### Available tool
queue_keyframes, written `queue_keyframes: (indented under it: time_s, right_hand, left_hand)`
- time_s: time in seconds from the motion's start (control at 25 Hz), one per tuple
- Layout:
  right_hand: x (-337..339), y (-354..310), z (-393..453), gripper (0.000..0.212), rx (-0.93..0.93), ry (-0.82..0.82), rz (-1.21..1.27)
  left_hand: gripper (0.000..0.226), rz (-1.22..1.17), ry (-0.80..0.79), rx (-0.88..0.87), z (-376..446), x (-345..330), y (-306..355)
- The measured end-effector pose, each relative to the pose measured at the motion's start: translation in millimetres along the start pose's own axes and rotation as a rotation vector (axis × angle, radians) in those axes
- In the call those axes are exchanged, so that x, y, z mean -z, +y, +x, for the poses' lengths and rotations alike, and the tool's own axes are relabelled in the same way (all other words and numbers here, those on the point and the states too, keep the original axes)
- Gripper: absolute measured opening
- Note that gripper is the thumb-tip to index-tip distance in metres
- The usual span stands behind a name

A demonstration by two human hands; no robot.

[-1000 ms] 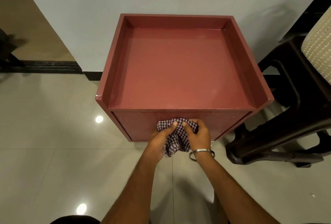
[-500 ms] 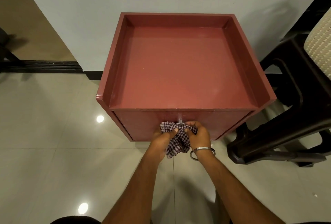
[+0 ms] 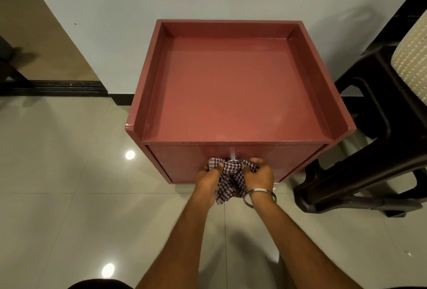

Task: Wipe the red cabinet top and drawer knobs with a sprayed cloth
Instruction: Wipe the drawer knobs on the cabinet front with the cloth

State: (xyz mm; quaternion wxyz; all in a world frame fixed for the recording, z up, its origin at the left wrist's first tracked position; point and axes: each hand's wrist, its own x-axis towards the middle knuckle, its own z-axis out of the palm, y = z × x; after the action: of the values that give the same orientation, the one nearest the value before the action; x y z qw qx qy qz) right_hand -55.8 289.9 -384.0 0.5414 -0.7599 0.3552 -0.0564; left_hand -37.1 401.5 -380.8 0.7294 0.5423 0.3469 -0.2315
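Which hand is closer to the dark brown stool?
The right hand, the one with the bangle. It grips the checked cloth on the side toward the stool; the left hand grips the cloth's far side.

Red cabinet (image 3: 233, 85) against wall; checked cloth (image 3: 227, 179) bunched under metal drawer knob (image 3: 233, 160).
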Motion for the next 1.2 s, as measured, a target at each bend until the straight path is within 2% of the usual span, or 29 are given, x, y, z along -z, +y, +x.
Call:
queue_keyframes:
  time_s: [0.24, 0.44, 0.56, 0.68, 0.8, 0.92, 1.04, 1.2]
  right_hand:
    - [5, 1, -10, 0.019, 0.086, 0.012, 0.238]
    - [-1, 9, 3, 0.016, -0.112, -0.081, 0.287]
    - [-5, 8, -2, 0.017, -0.070, -0.014, 0.378]
    - [1, 2, -14, 0.026, 0.066, 0.021, 0.398]
    - [4, -3, -21, 0.030, 0.229, 0.017, 0.295]
    - [3, -4, -24, 0.030, 0.355, -0.017, 0.169]
    - [0, -2, -22, 0.023, 0.533, -0.026, -0.041]
    - [-3, -6, -14, 0.017, 0.948, -0.069, -0.429]
  left_hand:
    - [0.040, -0.129, -0.190, 0.104, 0, 14, -2]
    - [0.048, -0.041, -0.021, 0.078, 6, 10, -7]
    - [0.037, -0.084, -0.046, 0.057, 3, 10, 3]
    - [0.028, -0.108, -0.089, 0.041, -6, 10, 5]
    - [0.037, -0.132, -0.137, 0.014, -9, 11, 4]
    - [0.025, -0.100, -0.125, -0.015, -12, 8, 7]
    - [0.022, -0.113, -0.084, -0.021, -9, 6, 5]
    - [0.018, -0.131, -0.071, 0.023, 4, 6, -3]
